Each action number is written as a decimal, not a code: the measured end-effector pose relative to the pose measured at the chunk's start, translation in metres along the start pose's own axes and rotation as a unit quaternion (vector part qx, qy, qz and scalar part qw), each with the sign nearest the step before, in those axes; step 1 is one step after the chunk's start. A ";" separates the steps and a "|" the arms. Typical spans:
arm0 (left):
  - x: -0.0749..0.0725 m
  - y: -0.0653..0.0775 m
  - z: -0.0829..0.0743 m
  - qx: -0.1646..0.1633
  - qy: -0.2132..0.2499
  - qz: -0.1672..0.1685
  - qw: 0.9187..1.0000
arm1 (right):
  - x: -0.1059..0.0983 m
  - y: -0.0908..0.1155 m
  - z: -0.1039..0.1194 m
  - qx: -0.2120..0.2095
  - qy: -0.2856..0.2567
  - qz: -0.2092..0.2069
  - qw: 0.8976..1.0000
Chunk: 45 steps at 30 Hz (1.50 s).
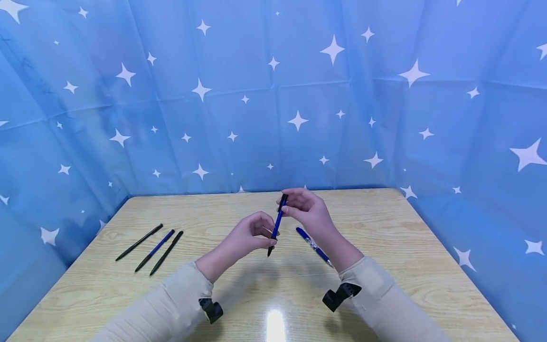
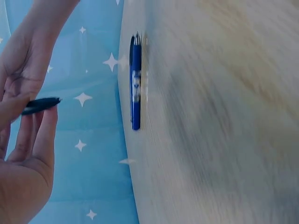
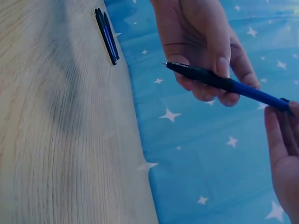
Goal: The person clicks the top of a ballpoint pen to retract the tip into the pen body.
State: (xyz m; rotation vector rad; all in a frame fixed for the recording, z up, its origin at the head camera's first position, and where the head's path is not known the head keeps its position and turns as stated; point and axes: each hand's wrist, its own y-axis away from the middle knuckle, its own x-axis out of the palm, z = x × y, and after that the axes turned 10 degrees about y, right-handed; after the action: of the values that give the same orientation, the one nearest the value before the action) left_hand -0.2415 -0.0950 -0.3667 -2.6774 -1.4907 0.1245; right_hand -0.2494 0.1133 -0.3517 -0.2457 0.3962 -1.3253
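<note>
A blue pen with black ends (image 1: 278, 219) is held up off the table between both hands, tilted with its tip down. My left hand (image 1: 252, 232) pinches the black grip near the tip, thumb against fingers. At the upper end, my right hand (image 1: 308, 209) pinches the barrel by the clip. The right wrist view shows the metal point sticking out of the pen (image 3: 205, 77). A blue-and-white printed pen (image 1: 314, 246) lies on the table just beneath the right forearm; in the left wrist view this printed pen (image 2: 136, 84) shows whole.
On the left of the wooden table (image 1: 256, 294) lie a black pen (image 1: 139, 242), a blue-and-black pen (image 1: 155, 251) and another black pen (image 1: 166, 253), roughly parallel. A blue curtain with white stars (image 1: 256, 109) hangs behind and at both sides.
</note>
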 end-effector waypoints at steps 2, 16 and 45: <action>0.003 0.000 0.000 -0.011 0.014 -0.015 1.000 | 0.000 0.000 0.001 -0.002 0.001 -0.002 1.000; 0.019 -0.004 -0.006 -0.047 0.085 -0.076 0.992 | 0.004 0.002 0.006 -0.028 -0.011 -0.026 0.999; 0.026 -0.005 -0.011 -0.021 0.096 -0.114 0.989 | 0.012 0.005 0.009 -0.027 -0.056 -0.046 0.997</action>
State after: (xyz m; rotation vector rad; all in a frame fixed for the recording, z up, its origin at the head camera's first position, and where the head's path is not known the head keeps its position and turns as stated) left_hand -0.2308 -0.0700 -0.3560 -2.4432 -1.7351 -0.1740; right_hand -0.2384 0.1027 -0.3470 -0.3861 0.3286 -1.3846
